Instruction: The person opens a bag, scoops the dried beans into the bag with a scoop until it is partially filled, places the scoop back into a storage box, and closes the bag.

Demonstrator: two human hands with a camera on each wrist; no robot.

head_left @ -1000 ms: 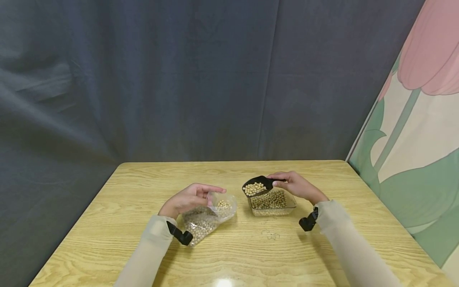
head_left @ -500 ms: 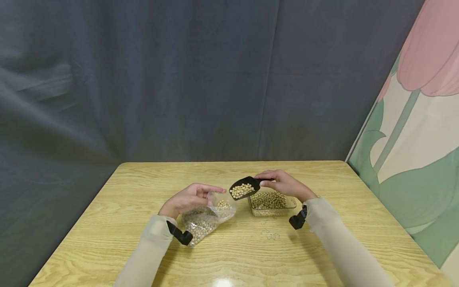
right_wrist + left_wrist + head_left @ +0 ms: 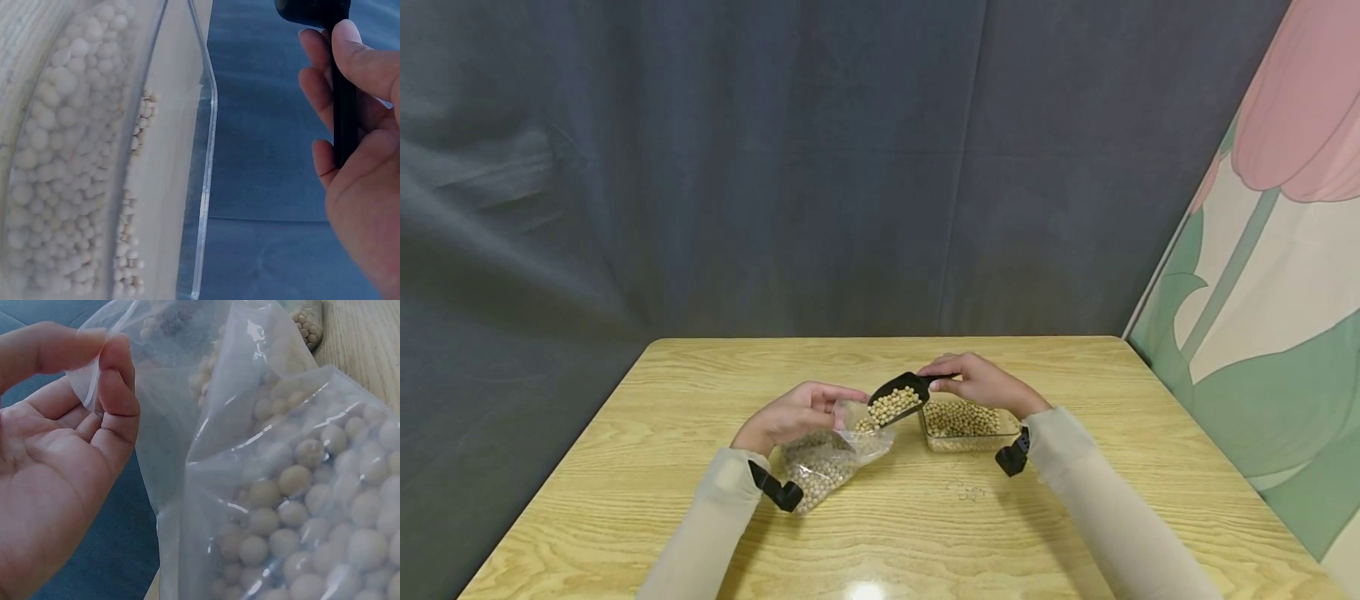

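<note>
My left hand (image 3: 793, 417) pinches the rim of a clear plastic bag (image 3: 169, 412) between thumb and fingers, keeping its mouth spread. Round pale beans (image 3: 294, 519) fill the lower part of the bag, which lies on the table. With my right hand (image 3: 981, 383) I grip the handle of a black scoop (image 3: 901, 385), thumb along it. The scoop carries beans (image 3: 893, 404) and tilts with its front lip in the bag's mouth. Just right of the bag stands a clear rectangular container (image 3: 973, 444) holding more of the same beans, partly below my right hand.
The wooden table (image 3: 700, 375) runs back to a dark blue curtain (image 3: 820, 167). Faint marks (image 3: 966, 492) show on the tabletop in front of the container. At the right is a wall panel (image 3: 1262, 333) with a tulip picture.
My right hand has carried the loaded scoop left, from over the container to the bag's mouth, and its lip has dipped. My left hand and the bag stay in place.
</note>
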